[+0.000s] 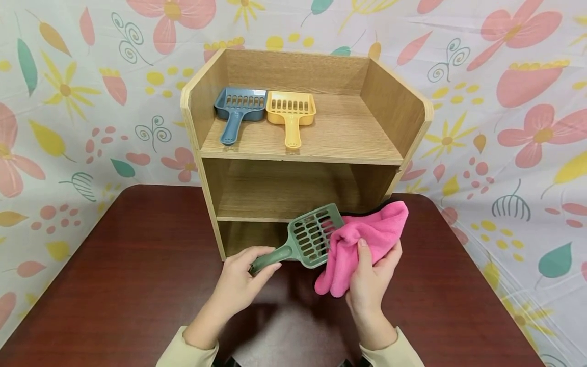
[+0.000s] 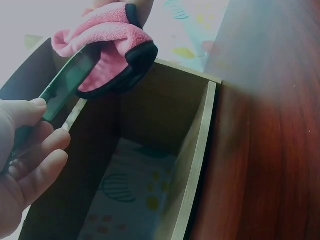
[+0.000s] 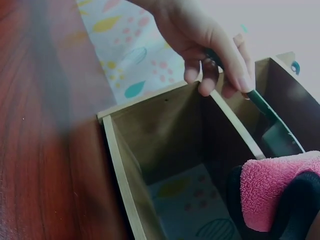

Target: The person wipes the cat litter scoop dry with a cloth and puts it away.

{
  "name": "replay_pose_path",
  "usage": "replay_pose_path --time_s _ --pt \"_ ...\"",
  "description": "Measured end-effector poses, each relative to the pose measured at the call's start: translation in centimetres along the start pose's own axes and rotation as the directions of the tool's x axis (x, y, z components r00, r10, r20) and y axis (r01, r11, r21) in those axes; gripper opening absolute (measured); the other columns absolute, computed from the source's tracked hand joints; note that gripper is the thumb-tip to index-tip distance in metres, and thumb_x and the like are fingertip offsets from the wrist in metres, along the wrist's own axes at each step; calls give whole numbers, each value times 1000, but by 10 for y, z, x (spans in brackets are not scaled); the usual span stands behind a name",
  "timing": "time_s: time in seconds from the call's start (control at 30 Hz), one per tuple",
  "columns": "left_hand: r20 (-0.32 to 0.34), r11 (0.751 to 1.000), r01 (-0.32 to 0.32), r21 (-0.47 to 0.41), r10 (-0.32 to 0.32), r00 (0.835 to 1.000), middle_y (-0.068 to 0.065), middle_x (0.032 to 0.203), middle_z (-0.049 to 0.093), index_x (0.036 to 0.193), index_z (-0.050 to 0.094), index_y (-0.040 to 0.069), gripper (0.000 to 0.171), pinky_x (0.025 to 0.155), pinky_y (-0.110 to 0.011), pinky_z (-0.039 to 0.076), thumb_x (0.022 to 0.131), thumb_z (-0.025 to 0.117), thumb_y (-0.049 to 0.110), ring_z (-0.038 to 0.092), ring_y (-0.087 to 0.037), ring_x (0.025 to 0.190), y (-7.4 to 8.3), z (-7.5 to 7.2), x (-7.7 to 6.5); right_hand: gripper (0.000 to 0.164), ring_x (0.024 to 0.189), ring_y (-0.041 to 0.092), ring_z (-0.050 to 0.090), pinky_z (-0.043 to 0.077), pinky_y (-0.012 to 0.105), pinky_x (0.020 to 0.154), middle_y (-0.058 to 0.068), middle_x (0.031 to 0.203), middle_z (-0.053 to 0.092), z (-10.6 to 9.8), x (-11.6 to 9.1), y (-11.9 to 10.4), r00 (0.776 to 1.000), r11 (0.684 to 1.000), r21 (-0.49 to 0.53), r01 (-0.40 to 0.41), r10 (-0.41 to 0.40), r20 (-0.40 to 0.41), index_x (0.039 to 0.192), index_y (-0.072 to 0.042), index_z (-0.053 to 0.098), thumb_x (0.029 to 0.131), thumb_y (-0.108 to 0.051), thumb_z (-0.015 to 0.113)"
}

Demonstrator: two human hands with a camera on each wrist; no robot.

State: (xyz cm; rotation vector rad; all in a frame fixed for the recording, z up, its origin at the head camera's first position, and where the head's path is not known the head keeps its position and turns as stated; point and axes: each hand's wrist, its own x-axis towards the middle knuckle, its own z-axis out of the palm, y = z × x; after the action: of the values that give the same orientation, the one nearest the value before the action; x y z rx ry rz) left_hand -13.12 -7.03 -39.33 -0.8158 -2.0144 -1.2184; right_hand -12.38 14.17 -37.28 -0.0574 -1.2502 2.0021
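A green slotted litter scoop [image 1: 314, 237] is held in front of the wooden shelf, its handle gripped by my left hand [image 1: 240, 280]. My right hand [image 1: 373, 278] grips a pink cloth with dark edging [image 1: 362, 250], which is folded over the scoop's right edge. In the left wrist view, the cloth [image 2: 107, 45] wraps the far end of the scoop [image 2: 70, 80]. The right wrist view shows the left thumb and fingers around the scoop's handle [image 3: 262, 107]; there the cloth [image 3: 265, 190] covers the scoop's end and the right hand is mostly hidden.
A wooden shelf unit [image 1: 302, 155] stands on the dark red-brown table [image 1: 114, 285]. On its top board lie a blue scoop [image 1: 234, 127] and a yellow scoop [image 1: 292, 130], side by side with handles toward me. A floral cloth backdrop [image 1: 518, 127] hangs behind.
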Motion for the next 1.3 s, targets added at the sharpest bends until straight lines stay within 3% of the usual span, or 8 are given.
replay_pose_path --time_s 0.27,0.6,0.77,0.97,1.17,1.3 --pt "-29 1000 -22 -11 21 999 -5 88 71 101 67 8 33 60 -15 48 70 79 3 60 -10 67 5 7 -1 52 101 15 59 52 22 85 7 117 52 4 -16 7 993 998 -47 -50 54 101 138 -12 28 93 1 51" --pt "-36 1000 -24 -6 24 999 -7 89 69 101 64 4 31 61 -14 49 74 78 5 61 -11 69 8 23 -9 75 112 16 52 49 21 92 8 128 42 12 -38 13 981 984 -67 -165 171 92 144 -18 15 87 9 55" --pt "-17 999 -39 9 39 999 -8 90 68 102 63 3 26 63 -15 50 80 74 11 64 -12 72 10 28 -12 72 112 17 54 50 23 92 9 127 45 11 -38 14 975 976 -82 -202 209 81 142 -19 17 88 9 55" --pt "30 995 -83 54 82 996 -8 91 69 105 63 0 26 66 -17 52 90 65 21 65 -12 73 15 24 -12 67 113 20 55 51 26 91 10 129 45 8 -30 15 981 979 -91 -182 187 50 142 -19 20 90 7 53" --pt "63 988 -132 77 127 990 -6 88 68 105 63 0 26 65 -16 51 92 63 22 62 -9 69 16 20 -10 67 110 21 55 52 26 88 11 126 47 2 -22 14 990 988 -84 -130 134 36 143 -19 22 90 9 52" --pt "103 985 -159 67 152 983 -3 86 68 104 64 1 22 64 -15 49 90 66 17 59 -8 68 14 15 -8 63 106 19 57 52 23 87 10 123 50 -6 -14 13 993 989 -112 -93 101 69 142 -15 26 89 10 51"
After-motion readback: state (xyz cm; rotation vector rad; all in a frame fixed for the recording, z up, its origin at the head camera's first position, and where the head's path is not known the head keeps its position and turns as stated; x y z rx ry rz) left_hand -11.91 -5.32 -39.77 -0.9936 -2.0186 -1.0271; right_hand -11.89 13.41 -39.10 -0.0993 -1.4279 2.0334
